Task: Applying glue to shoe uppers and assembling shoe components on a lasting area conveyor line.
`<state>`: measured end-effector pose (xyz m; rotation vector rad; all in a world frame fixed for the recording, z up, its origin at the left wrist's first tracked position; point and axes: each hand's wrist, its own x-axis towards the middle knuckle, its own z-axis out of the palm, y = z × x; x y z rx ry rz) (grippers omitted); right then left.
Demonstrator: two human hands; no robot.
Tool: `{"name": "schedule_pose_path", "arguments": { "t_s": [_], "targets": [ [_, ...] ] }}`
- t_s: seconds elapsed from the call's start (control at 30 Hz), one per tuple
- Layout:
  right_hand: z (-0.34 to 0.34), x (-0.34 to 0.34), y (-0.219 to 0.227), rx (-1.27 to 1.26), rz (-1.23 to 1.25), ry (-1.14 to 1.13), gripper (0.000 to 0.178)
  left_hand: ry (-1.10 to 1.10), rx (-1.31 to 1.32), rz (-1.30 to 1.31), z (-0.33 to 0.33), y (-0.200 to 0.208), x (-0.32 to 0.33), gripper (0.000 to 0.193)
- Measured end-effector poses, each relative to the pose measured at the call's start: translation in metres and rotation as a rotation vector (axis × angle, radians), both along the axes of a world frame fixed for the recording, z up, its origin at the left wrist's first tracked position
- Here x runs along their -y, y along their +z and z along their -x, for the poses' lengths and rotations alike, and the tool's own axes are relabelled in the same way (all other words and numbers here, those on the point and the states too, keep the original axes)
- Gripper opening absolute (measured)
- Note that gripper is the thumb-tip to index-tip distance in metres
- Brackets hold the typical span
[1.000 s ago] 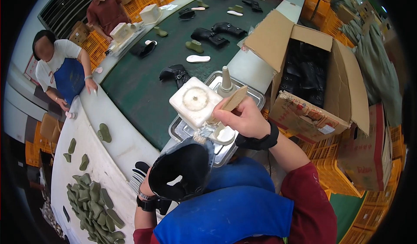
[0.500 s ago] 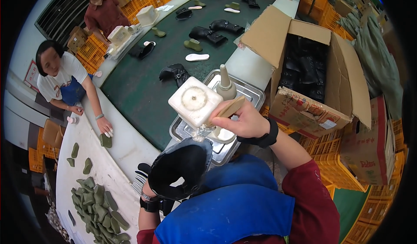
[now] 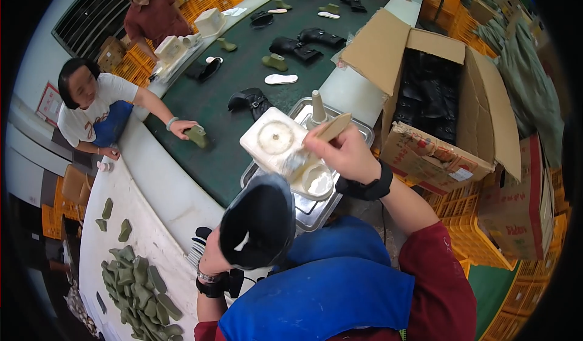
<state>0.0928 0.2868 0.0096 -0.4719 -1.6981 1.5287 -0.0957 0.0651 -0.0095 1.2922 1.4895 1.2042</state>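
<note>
My left hand (image 3: 214, 257) grips a black boot (image 3: 261, 210) from its left side, with the boot's wide opening facing up. A pale patch shows inside its dark shaft. My right hand (image 3: 347, 156) pinches the flat wooden handle of a brush (image 3: 335, 126). The brush's whitish bristles are at the right side of a white plastic container (image 3: 261, 128), close to its round opening. That container rests on a metal tray (image 3: 316, 221), beside a grey-beige bottle with a tapered nozzle (image 3: 317, 107). The fingertips of my left hand are partly hidden behind the boot.
A green belt (image 3: 200, 150) carries black boots, white insoles and green shoe lasts. Many more lasts (image 3: 136, 292) are heaped on the pale table at left. An open carton of black boots (image 3: 428, 92) stands at right. Across the belt, one person's hand (image 3: 182, 128) holds a last.
My brush has moved up from beside the boot's rim to the container's opening. The boot has tipped more upright. The other person's hand has carried a green last from the table edge onto the belt side.
</note>
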Motion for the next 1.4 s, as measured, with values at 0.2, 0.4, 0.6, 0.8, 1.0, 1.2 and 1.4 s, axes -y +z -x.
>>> {"name": "schedule_pose_path", "arguments": {
  "t_s": [0.2, 0.4, 0.6, 0.8, 1.0, 1.2, 1.4],
  "targets": [
    [-0.017, 0.013, -0.011, 0.088, 0.185, 0.226, 0.016, 0.207, -0.427, -0.133, 0.002, -0.021, -0.012, 0.084],
    [-0.005, 0.008, -0.029, 0.041, 0.085, 0.103, 0.015, 0.208, -0.188, -0.144, -0.001, -0.020, -0.007, 0.082],
    [0.002, 0.006, -0.031, 0.077, -0.320, 0.080, 0.007, 0.136, -0.323, -0.087, -0.002, -0.016, -0.007, 0.082],
    [-0.006, 0.015, -0.026, 0.092, -0.304, 0.268, 0.008, 0.314, -0.644, -0.174, 0.004, -0.024, -0.010, 0.078],
    [0.001, 0.023, -0.036, -0.028, -0.144, 0.182, 0.007, 0.321, -0.826, -0.204, 0.004, -0.028, -0.015, 0.077],
    [0.016, 0.027, -0.048, 0.126, -0.224, 0.083, 0.009, 0.373, -0.792, -0.237, 0.008, -0.025, -0.012, 0.078],
    [0.019, 0.033, -0.046, 0.079, -0.502, 0.046, 0.006, 0.361, -0.802, -0.254, 0.015, -0.028, -0.013, 0.077]
  ]
}}
